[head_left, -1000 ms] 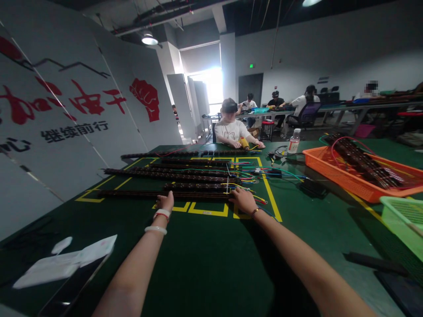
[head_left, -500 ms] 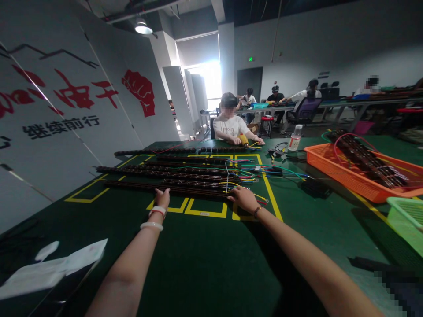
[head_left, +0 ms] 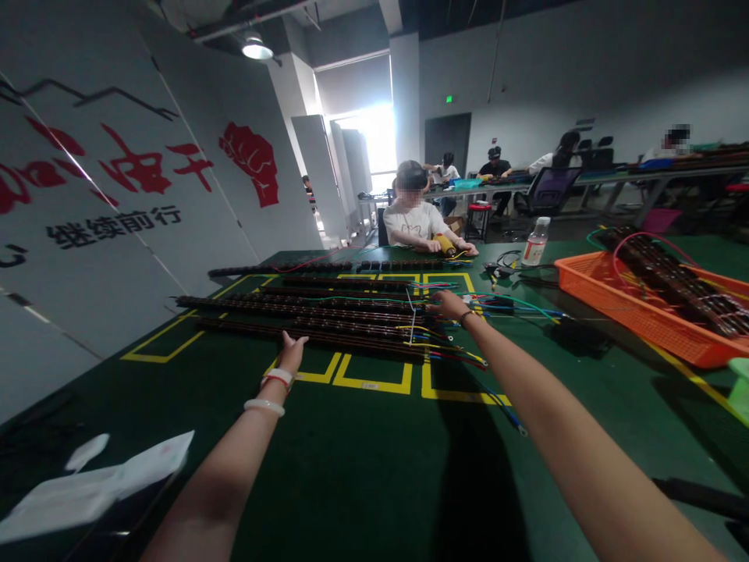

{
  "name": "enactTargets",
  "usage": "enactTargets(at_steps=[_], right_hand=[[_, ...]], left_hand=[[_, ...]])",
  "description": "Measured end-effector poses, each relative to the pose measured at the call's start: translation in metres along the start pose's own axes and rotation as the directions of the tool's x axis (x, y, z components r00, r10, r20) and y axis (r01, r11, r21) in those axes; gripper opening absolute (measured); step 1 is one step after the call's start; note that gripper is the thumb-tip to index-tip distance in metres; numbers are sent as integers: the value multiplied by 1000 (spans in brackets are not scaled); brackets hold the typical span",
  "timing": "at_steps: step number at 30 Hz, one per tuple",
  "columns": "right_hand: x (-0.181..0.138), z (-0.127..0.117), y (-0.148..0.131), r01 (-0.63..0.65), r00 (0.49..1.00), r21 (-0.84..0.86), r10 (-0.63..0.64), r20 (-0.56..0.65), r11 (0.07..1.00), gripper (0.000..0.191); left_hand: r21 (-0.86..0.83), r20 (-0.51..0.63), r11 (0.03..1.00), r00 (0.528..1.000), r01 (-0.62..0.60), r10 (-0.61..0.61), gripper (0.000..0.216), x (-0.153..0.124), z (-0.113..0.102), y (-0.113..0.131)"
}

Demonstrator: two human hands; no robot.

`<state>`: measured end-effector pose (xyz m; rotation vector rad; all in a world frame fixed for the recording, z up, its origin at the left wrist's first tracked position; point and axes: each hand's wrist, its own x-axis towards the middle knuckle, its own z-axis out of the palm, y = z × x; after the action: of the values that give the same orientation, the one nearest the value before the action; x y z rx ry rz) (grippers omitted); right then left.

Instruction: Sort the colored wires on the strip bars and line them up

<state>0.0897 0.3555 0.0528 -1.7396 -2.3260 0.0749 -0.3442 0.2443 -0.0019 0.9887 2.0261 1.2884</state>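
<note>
Long dark cable bundles [head_left: 351,315] lie side by side across the green table, with coloured wires coming out of their right ends. My left hand [head_left: 291,355] is at the near edge of the closest bundle, thumb and forefinger spread apart, touching or almost touching it. Over the right ends of the farther bundles is my right hand [head_left: 449,305], its fingers bent together; what they hold, if anything, is hidden. A thin white strip [head_left: 413,328] crosses the bundles just left of that hand. Blue wires [head_left: 512,412] with a ring terminal hang toward me from the near bundle.
Yellow tape outlines [head_left: 374,385] mark the table. An orange basket [head_left: 632,316] with more bundles stands at right, beside a bottle [head_left: 537,242]. Opposite sits a person [head_left: 413,218] holding a yellow tool [head_left: 446,245]. White packaging [head_left: 99,488] lies near left.
My right hand has left the near bundle's right end and moved away from me to the farther wire ends. Blue wires now show at the near right. My left hand stays by the near bundle.
</note>
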Motion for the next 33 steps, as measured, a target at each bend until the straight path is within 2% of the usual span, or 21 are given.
enactTargets(at_steps=[4, 10, 17, 22, 25, 28, 33], right_hand=[[14, 12, -8, -68, 994, -51, 72, 79, 996, 47], [17, 17, -13, -140, 983, -121, 153, 103, 983, 59], [15, 14, -14, -137, 972, -184, 167, 162, 973, 35], [8, 8, -17, -68, 975, -159, 99, 200, 985, 31], [1, 3, -19, -43, 984, -134, 66, 166, 990, 31], [-3, -9, -23, -35, 996, -126, 45, 79, 991, 32], [-1, -48, -38, -18, 996, -143, 5, -91, 990, 34]], left_hand=[[-32, 43, 999, 999, 18, -17, 95, 1, -4, 1], [-45, 63, 999, 998, 31, -28, 96, 1, -6, 0], [-17, 91, 1000, 996, 16, -14, 92, -3, -10, 0], [42, 149, 999, 989, 9, -15, 94, -5, -21, 4], [86, 186, 996, 983, -16, 0, 93, -9, -26, 5], [126, 203, 991, 979, -55, 29, 89, -12, -26, 7], [165, 232, 983, 972, -81, 42, 82, -21, -22, 5]])
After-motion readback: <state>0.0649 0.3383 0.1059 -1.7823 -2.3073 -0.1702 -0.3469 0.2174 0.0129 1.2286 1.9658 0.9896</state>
